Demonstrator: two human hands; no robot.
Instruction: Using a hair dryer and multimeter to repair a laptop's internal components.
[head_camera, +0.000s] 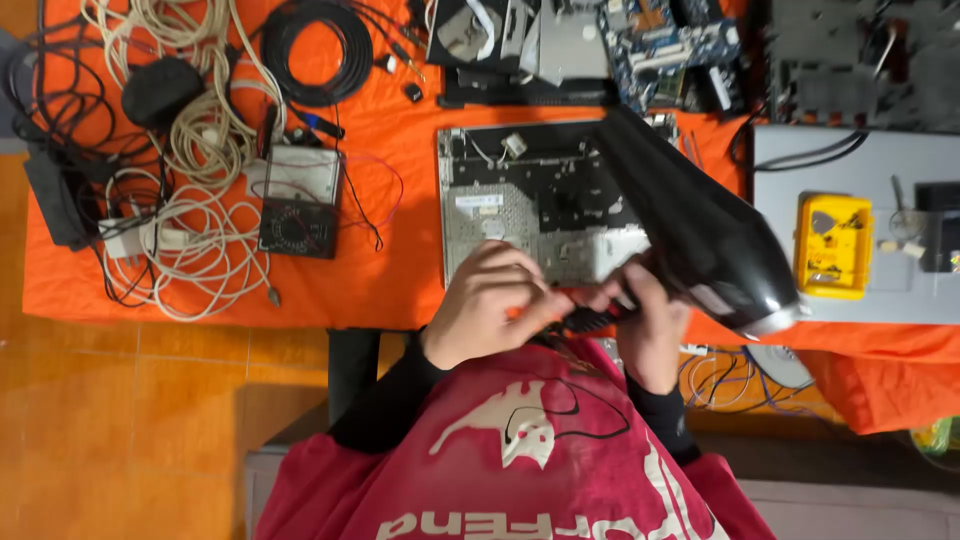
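My left hand (495, 300) is closed around a small tool with a red and black handle (588, 320), which looks like a screwdriver, just above my lap. My right hand (652, 325) meets it at the tool's other end, and its fingers curl on the lower edge of a glossy black laptop lid (705, 235). The lid is tilted up over the right side of an opened silver laptop base (535, 210), whose bare inner frame shows. My red shirt hides the hands' lower parts.
On an orange cloth (380, 270) lie a multimeter (298, 200), tangled white cables (195, 225), a black cable coil (315, 50), a black pouch (160, 90) and circuit boards (670, 45). A yellow parts box (833, 245) sits on a grey case (860, 150) at the right.
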